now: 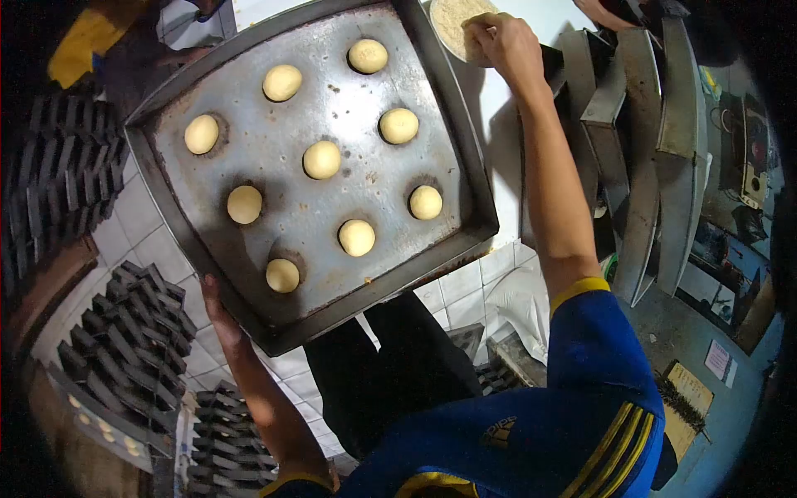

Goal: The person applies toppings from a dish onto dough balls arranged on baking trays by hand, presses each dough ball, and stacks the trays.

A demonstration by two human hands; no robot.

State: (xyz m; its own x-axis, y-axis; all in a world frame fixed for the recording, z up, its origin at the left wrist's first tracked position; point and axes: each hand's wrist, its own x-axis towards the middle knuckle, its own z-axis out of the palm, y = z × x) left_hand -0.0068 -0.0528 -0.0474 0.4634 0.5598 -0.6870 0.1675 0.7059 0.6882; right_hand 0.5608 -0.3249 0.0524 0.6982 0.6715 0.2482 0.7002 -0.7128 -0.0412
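A square metal tray (378, 184) with raised dark sides is tilted in front of me, bearing several round pale dough balls (322, 159) spaced apart. My left hand (217, 303) supports the tray at its lower left side, its fingers mostly hidden beneath and behind the rim. Over at the top, my right hand (503, 43) is at a round bowl of pale crumbs or powder (452, 23), fingers bent and pressed together at the crumbs. Whatever is between those fingers is too small to make out.
Metal trays (647, 149) stand on edge at the right of the white table (496, 124). Stacks of dark trays (133, 349) fill the left side. A white sack (521, 309) lies below the table. Parts of another person (610, 12) show at top right.
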